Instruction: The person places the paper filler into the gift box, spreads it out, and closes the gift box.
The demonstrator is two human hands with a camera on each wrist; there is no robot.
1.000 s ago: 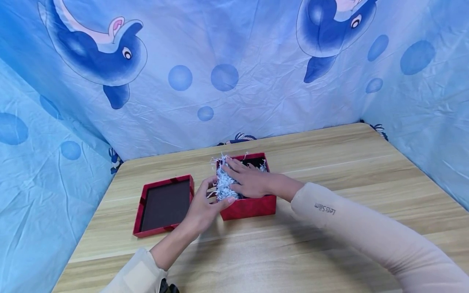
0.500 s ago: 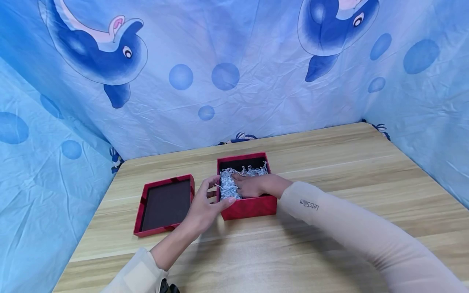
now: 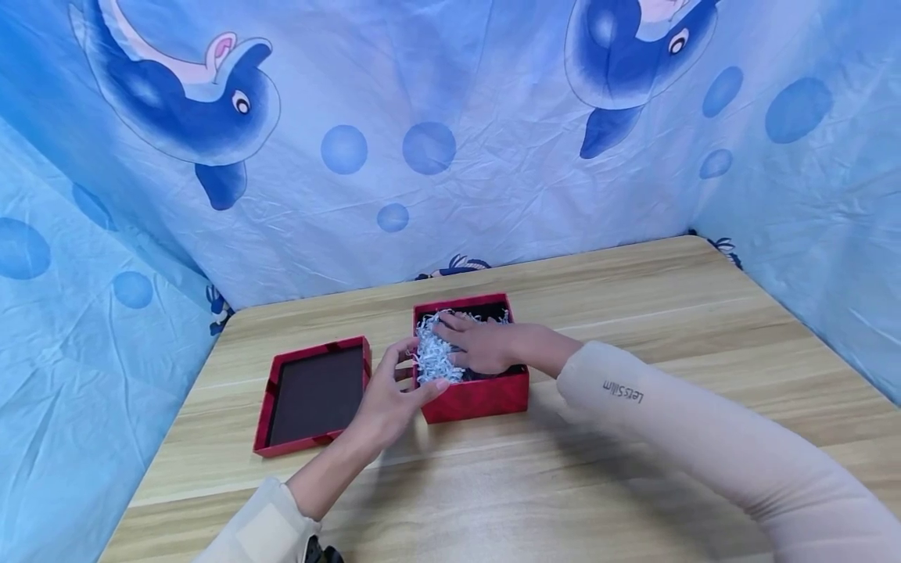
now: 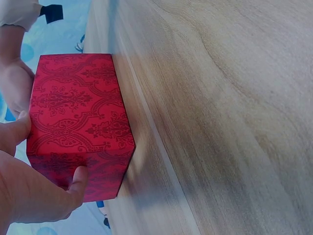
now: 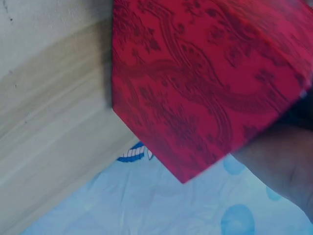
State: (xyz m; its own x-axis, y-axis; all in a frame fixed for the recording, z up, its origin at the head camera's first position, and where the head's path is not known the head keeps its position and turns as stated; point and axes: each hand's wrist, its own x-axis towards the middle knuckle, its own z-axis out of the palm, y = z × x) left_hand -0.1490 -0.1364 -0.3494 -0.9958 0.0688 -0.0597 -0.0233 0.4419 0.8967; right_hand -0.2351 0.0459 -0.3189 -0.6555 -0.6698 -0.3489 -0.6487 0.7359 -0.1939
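Observation:
A red patterned box (image 3: 479, 401) stands without its lid on the table, with pale blue shredded paper (image 3: 432, 358) filling much of its inside. My left hand (image 3: 389, 397) holds the box at its near left corner, thumb at the front rim and fingers along the left side. In the left wrist view those fingers (image 4: 78, 183) lie against the box's end wall. Over the box opening, my right hand (image 3: 486, 345) rests on the shredded paper with fingers spread to the left. The right wrist view shows mostly the box wall (image 5: 195, 88) and part of that hand.
The red lid (image 3: 317, 391) lies left of the box, dark inside facing up. Both stand on a wood-grain table (image 3: 633, 313). Behind and beside the table hangs a blue curtain (image 3: 507, 211) with dolphins on it.
My right hand first sank deeper into the box, pressing the shredded paper down, and has since risen nearer the rim. The paper sits lower than a second ago. My left hand keeps its place.

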